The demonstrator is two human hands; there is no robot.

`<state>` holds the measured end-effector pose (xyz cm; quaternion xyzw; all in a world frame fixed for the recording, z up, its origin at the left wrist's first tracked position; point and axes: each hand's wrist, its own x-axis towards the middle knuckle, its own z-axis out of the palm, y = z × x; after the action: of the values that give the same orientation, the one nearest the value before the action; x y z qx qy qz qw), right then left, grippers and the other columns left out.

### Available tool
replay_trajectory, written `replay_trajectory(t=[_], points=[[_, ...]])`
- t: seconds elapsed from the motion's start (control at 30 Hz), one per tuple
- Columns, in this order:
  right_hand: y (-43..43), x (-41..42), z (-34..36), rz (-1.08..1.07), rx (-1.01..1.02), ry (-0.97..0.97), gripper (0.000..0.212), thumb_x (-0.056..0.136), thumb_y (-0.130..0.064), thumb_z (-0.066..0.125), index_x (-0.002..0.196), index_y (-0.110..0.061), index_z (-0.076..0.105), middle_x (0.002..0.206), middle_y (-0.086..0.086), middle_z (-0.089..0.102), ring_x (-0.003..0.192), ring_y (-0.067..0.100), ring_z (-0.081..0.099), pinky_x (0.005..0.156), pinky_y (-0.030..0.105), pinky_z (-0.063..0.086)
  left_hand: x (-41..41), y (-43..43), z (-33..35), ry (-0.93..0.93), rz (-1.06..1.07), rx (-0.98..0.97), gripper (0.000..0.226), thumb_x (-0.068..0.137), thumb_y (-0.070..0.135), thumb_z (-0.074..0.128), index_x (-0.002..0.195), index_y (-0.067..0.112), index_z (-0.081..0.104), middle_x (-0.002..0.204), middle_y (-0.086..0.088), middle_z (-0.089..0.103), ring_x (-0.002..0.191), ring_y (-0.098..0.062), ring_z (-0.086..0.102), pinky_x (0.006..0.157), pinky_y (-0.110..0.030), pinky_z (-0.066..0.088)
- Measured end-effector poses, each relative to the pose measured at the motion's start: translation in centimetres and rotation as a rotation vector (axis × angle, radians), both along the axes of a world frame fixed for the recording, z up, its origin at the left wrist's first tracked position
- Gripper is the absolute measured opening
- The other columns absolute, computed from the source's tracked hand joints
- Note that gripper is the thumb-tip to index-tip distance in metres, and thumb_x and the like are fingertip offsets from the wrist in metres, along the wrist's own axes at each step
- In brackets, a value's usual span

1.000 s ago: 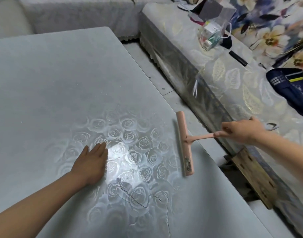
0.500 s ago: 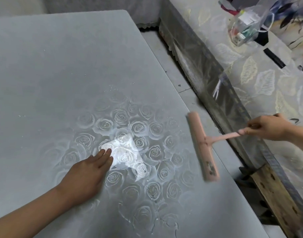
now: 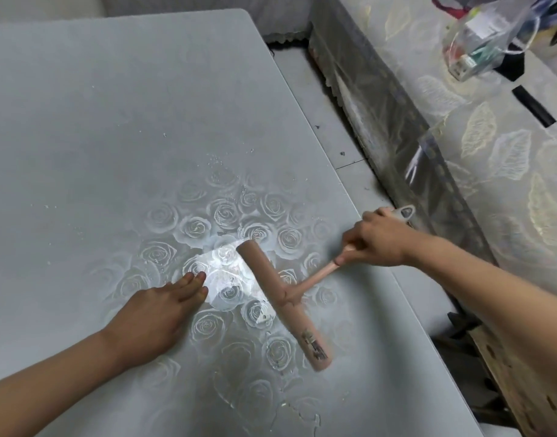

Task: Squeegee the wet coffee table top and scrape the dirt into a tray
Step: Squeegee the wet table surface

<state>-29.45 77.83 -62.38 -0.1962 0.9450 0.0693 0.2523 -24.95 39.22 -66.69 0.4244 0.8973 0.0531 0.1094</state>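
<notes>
One plastic bag (image 3: 482,36) is seen on the sofa cover (image 3: 507,171). The squeegee (image 3: 280,294), gripped by the right hand (image 3: 381,241), has been brought inward toward the flat, straight-fingered left hand (image 3: 154,313).

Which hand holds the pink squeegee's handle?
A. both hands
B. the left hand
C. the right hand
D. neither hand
C: the right hand grips the handle of the pink squeegee, while the left hand lies flat on the table top.
</notes>
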Motion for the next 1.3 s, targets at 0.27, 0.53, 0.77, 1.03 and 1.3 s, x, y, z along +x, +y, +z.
replay_trajectory(t=[0.27,0.53,0.77,1.03,1.3], points=[[6.2,-5.5,6.7,-0.139,0.233,0.032,0.046,0.074,-0.078,0.045,0.076,-0.033,0.057,0.087,-0.010,0.061,0.106,0.018,0.053,0.091,0.035,0.026,-0.2,-0.3,0.1,-0.007,-0.008,-0.002,0.056,0.070,0.015,0.029,0.099,0.018,0.077,0.114,-0.001,0.070,0.093,-0.014,0.070,0.037,-0.015,0.044],[-4.4,-1.0,-0.4,0.159,0.038,0.016,0.050,0.081,-0.074,0.043,0.093,-0.028,0.060,0.094,-0.006,0.064,0.101,0.016,0.047,0.086,0.030,0.021,0.1,-0.2,-0.1,0.019,0.015,0.030,0.039,0.062,0.011,0.063,0.097,0.019,0.077,0.115,0.000,0.070,0.093,-0.014,0.071,0.038,-0.016,0.044],[-1.8,-7.7,6.6,-0.002,0.175,0.160,0.054,0.074,-0.079,0.042,0.083,-0.030,0.062,0.085,-0.008,0.062,0.100,0.020,0.051,0.079,0.032,0.021,0.4,-0.4,-0.3,-0.178,0.147,-0.010,0.063,0.063,0.012,0.078,0.124,0.021,0.064,0.142,0.001,0.050,0.121,-0.011,0.057,0.063,-0.021,0.054],[-8.8,-2.1,2.0,-0.003,0.142,0.075,0.044,0.083,-0.070,0.046,0.098,-0.032,0.063,0.098,-0.005,0.066,0.106,0.020,0.050,0.081,0.031,0.022,0.1,-2.7,0.5,-0.379,0.241,0.256,0.049,0.094,0.005,0.045,0.140,0.024,0.048,0.157,0.006,0.020,0.143,-0.012,0.028,0.110,-0.033,0.037],[-14.2,-10.1,8.1,0.117,0.283,0.157,0.046,0.078,-0.077,0.042,0.085,-0.035,0.059,0.086,-0.007,0.062,0.102,0.022,0.050,0.086,0.034,0.028,0.3,-12.7,1.2,-0.124,0.432,0.163,0.051,0.061,-0.012,0.066,0.111,-0.006,0.067,0.125,-0.028,0.058,0.114,-0.047,0.056,0.090,-0.061,0.045]])
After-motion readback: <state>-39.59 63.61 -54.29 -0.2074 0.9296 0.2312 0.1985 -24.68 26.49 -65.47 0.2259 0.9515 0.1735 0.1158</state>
